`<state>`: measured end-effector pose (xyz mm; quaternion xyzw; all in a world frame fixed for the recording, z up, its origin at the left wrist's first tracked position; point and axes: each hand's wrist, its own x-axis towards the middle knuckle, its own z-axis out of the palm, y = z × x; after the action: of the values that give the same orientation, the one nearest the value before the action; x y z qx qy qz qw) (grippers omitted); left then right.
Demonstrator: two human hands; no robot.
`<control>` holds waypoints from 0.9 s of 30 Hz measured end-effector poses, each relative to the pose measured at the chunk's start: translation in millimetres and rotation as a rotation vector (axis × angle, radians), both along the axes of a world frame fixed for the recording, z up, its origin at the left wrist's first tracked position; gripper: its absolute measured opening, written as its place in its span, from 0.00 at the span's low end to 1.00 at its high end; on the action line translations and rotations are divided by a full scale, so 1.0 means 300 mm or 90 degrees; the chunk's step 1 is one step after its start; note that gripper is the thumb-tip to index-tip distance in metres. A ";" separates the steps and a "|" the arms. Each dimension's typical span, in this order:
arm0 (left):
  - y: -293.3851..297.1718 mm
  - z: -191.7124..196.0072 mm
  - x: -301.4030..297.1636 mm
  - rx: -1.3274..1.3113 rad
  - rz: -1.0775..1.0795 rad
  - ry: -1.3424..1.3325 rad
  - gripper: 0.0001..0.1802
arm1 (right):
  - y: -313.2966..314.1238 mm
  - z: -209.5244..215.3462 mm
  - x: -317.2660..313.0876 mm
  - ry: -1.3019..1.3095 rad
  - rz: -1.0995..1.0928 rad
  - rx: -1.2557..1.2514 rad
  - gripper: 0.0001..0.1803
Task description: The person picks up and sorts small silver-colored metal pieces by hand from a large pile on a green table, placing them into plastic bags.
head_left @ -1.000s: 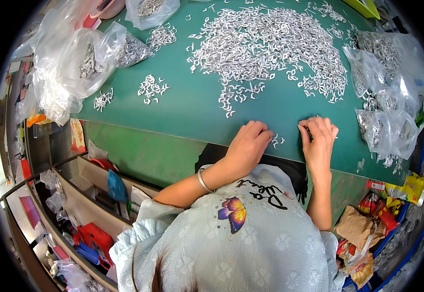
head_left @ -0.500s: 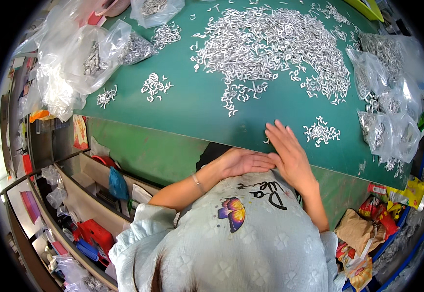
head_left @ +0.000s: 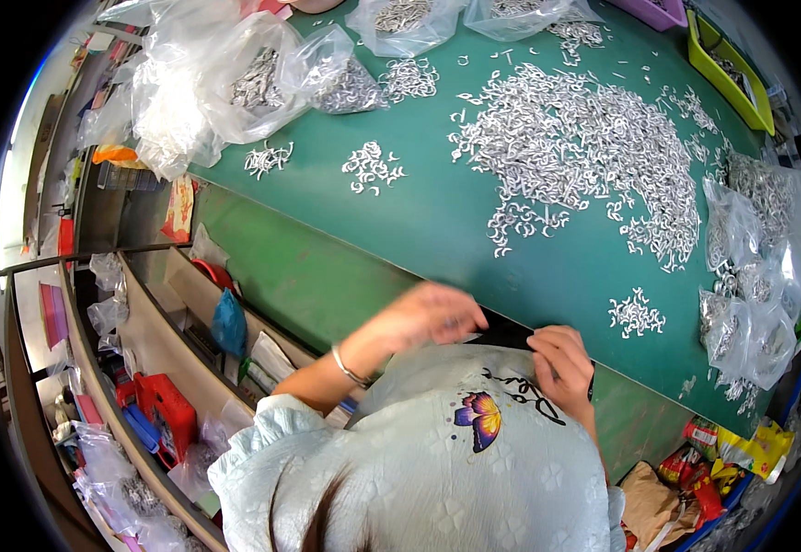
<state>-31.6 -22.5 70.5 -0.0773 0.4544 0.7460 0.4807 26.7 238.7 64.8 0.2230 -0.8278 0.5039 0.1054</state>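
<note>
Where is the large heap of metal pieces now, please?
In the head view, the large heap lies on the green tabletop, right of centre in the upper half, left of the clear bags on the right and beyond the right hand.

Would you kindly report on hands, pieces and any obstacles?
Left hand blurred; right hand curled near table edge. Small silvery pile rightward; plastic bags farther right.

light is bright, the left hand [head_left: 426, 315] blurred, the outer view warped.

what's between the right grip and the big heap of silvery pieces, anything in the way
Nothing visible stands between the right grip and the big heap, only green tabletop; the nearest small pile sits to the right of that path.
</note>
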 end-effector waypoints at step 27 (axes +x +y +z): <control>-0.229 -0.050 -0.276 -0.792 0.437 0.935 0.13 | -0.082 0.055 -0.193 -0.071 -0.148 0.178 0.21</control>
<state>-114.4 -91.2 55.4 0.0370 0.8971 0.3386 -0.2814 -31.2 214.1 81.3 0.1096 -0.9146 0.3800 0.0847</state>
